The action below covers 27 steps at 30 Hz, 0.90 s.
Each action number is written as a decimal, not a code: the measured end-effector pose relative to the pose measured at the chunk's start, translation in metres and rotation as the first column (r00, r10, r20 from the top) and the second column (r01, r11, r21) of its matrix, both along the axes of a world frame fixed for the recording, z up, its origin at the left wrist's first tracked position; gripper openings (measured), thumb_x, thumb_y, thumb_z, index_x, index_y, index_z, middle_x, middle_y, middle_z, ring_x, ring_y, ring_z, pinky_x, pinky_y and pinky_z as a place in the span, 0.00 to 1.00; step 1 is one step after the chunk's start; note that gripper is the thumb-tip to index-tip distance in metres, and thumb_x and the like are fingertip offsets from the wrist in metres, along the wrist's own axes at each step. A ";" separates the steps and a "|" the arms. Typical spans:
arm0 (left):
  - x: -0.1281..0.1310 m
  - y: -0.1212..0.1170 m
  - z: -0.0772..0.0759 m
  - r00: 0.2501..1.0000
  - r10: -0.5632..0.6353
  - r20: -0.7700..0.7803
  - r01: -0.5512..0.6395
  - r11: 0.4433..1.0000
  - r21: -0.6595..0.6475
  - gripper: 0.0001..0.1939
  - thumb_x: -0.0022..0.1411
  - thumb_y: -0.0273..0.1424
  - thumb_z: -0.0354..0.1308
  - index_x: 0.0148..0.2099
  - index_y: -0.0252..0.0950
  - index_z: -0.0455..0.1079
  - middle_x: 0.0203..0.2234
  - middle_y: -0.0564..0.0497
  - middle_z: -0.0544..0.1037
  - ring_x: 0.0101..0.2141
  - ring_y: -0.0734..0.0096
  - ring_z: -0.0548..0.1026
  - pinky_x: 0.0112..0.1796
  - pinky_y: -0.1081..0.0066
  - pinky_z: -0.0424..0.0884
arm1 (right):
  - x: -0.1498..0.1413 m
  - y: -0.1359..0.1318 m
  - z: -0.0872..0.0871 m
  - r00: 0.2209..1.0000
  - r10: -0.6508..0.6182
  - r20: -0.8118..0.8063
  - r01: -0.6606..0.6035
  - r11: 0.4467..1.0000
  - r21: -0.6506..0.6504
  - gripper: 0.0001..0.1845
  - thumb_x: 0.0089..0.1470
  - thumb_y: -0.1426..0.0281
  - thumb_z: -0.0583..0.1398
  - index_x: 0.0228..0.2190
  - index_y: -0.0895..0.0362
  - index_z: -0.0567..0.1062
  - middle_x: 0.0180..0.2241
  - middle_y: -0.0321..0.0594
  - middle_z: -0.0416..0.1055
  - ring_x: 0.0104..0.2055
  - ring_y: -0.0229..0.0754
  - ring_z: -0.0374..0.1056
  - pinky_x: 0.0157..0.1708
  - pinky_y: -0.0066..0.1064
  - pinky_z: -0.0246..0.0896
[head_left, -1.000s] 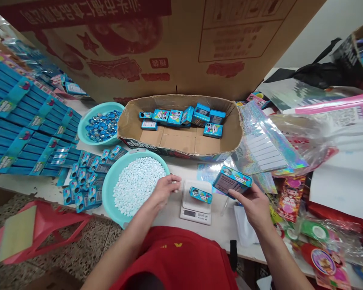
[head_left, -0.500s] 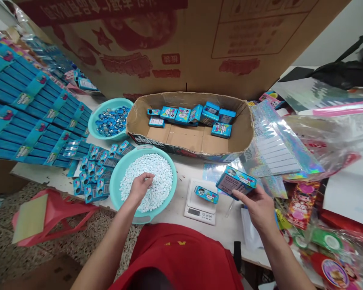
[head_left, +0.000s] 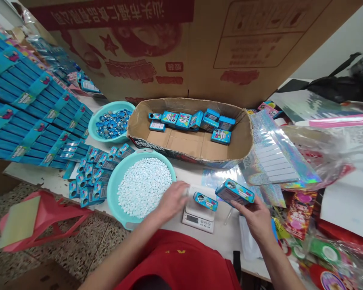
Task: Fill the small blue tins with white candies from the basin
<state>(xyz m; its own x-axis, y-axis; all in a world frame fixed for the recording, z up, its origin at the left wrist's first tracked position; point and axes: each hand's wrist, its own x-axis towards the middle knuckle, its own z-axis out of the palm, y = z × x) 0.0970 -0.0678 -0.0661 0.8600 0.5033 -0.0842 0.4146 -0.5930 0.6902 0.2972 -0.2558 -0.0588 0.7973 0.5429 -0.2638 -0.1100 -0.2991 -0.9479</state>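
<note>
My left hand (head_left: 173, 200) is just right of the middle of the frame's bottom half, over the gap from the white bowl to the scale. Its arm slants up from the bottom left, with the back of the hand up. The fingers bend toward the right, but they are blurry, so I can't tell if they pinch anything.

My right hand (head_left: 254, 213) comes up from the bottom right and leans left. It pinches the held tin (head_left: 235, 192), thumb on the near side and fingers at its right end. The tin is tipped, up above the worktop (head_left: 225, 241), right of the scale (head_left: 198, 220).

Another blue tin (head_left: 205, 201) lies on the scale. To the left, the white bowl (head_left: 111, 197) is a green bowl full of little white bits. I see the cap bowl (head_left: 92, 123) behind it, with shiny blue caps, and more blue tins (head_left: 184, 120) in the cardboard tray (head_left: 184, 141) near the middle.
</note>
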 end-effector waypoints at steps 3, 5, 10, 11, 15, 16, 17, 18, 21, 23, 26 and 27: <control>0.036 -0.025 0.000 0.953 -0.295 -0.067 0.293 0.955 -0.040 0.20 0.55 0.26 0.56 0.51 0.40 0.65 0.47 0.46 0.71 0.48 0.60 0.68 0.49 0.63 0.64 | -0.003 -0.004 -0.009 0.998 -0.003 0.056 0.007 0.997 -0.072 0.24 0.34 0.60 0.69 0.34 0.56 0.72 0.32 0.40 0.75 0.34 0.47 0.70 0.37 0.39 0.67; 0.042 -0.027 0.004 0.953 -0.282 -0.115 0.274 0.958 -0.083 0.16 0.56 0.25 0.55 0.48 0.38 0.66 0.42 0.47 0.73 0.45 0.61 0.69 0.45 0.64 0.65 | -0.008 -0.005 -0.014 0.996 -0.019 0.089 0.028 0.994 -0.103 0.26 0.34 0.58 0.69 0.36 0.56 0.71 0.31 0.39 0.74 0.33 0.47 0.70 0.35 0.38 0.66; 0.001 0.002 0.033 0.987 0.159 -0.028 -0.159 0.931 -0.330 0.17 0.54 0.33 0.59 0.48 0.40 0.66 0.41 0.51 0.73 0.42 0.65 0.70 0.43 0.68 0.65 | -0.036 0.005 -0.039 0.990 0.112 0.082 -0.099 0.984 -0.150 0.25 0.37 0.55 0.66 0.36 0.56 0.69 0.29 0.39 0.74 0.31 0.47 0.70 0.33 0.37 0.66; -0.010 0.008 0.040 0.973 0.230 -0.029 -0.223 0.893 -0.390 0.18 0.53 0.33 0.60 0.48 0.40 0.66 0.40 0.52 0.73 0.41 0.66 0.71 0.42 0.69 0.65 | -0.042 0.008 -0.045 0.982 0.166 0.095 -0.149 0.976 -0.159 0.24 0.39 0.55 0.65 0.35 0.56 0.69 0.30 0.39 0.73 0.32 0.47 0.70 0.34 0.38 0.66; -0.040 0.017 0.056 0.927 0.372 -0.033 -0.337 0.793 -0.508 0.18 0.51 0.33 0.61 0.46 0.39 0.68 0.37 0.52 0.73 0.39 0.66 0.70 0.41 0.69 0.65 | -0.054 0.013 -0.050 0.899 0.365 0.242 -0.315 0.923 -0.222 0.27 0.41 0.53 0.64 0.41 0.55 0.69 0.42 0.44 0.71 0.44 0.53 0.68 0.45 0.44 0.64; -0.044 0.016 0.056 0.923 0.385 -0.014 -0.338 0.791 -0.510 0.18 0.51 0.32 0.62 0.46 0.39 0.68 0.38 0.52 0.73 0.40 0.66 0.70 0.42 0.69 0.65 | -0.055 0.014 -0.045 0.870 0.389 0.303 -0.329 0.916 -0.230 0.32 0.40 0.53 0.64 0.45 0.56 0.67 0.46 0.47 0.69 0.49 0.55 0.66 0.48 0.47 0.61; -0.047 0.014 0.056 0.922 0.388 0.010 -0.328 0.793 -0.513 0.18 0.50 0.31 0.62 0.46 0.39 0.69 0.38 0.52 0.73 0.41 0.66 0.70 0.43 0.69 0.64 | -0.056 0.016 -0.037 0.838 0.405 0.365 -0.342 0.912 -0.227 0.38 0.39 0.52 0.65 0.49 0.56 0.65 0.51 0.49 0.65 0.52 0.57 0.63 0.50 0.49 0.59; -0.048 0.011 0.054 0.923 0.384 0.040 -0.309 0.798 -0.518 0.18 0.49 0.30 0.63 0.45 0.39 0.71 0.39 0.52 0.73 0.42 0.66 0.69 0.44 0.69 0.64 | -0.057 0.020 -0.027 0.805 0.423 0.416 -0.363 0.906 -0.218 0.42 0.39 0.52 0.66 0.53 0.56 0.61 0.54 0.50 0.62 0.55 0.57 0.60 0.51 0.49 0.58; -0.051 0.003 0.048 0.921 0.376 0.107 -0.248 0.774 -0.582 0.20 0.47 0.31 0.65 0.46 0.40 0.72 0.41 0.51 0.73 0.44 0.65 0.69 0.47 0.69 0.62 | -0.068 0.044 0.006 0.706 0.542 0.456 -0.515 0.835 -0.196 0.40 0.45 0.54 0.64 0.55 0.55 0.60 0.54 0.50 0.63 0.54 0.55 0.61 0.50 0.45 0.60; -0.053 -0.001 0.046 0.886 0.450 0.115 -0.255 0.679 -0.689 0.23 0.46 0.34 0.67 0.47 0.40 0.72 0.40 0.51 0.74 0.43 0.64 0.70 0.47 0.68 0.63 | -0.080 0.068 0.025 0.641 0.655 0.400 -0.638 0.744 -0.197 0.26 0.50 0.55 0.62 0.47 0.55 0.68 0.43 0.46 0.70 0.45 0.51 0.68 0.42 0.39 0.65; -0.056 0.002 0.049 0.695 0.712 0.104 -0.241 0.367 -0.899 0.27 0.51 0.46 0.62 0.50 0.38 0.70 0.44 0.47 0.74 0.44 0.62 0.71 0.46 0.66 0.65 | -0.095 0.098 0.045 0.587 0.726 0.359 -0.726 0.668 -0.165 0.15 0.53 0.57 0.60 0.37 0.55 0.72 0.32 0.41 0.71 0.34 0.45 0.69 0.33 0.32 0.65; -0.056 0.005 0.051 0.598 0.796 0.089 -0.192 0.251 -0.949 0.28 0.53 0.50 0.58 0.50 0.37 0.70 0.45 0.45 0.74 0.45 0.60 0.71 0.46 0.65 0.66 | -0.098 0.106 0.049 0.581 0.724 0.373 -0.729 0.666 -0.159 0.15 0.52 0.57 0.60 0.37 0.54 0.72 0.32 0.41 0.71 0.34 0.45 0.68 0.33 0.32 0.64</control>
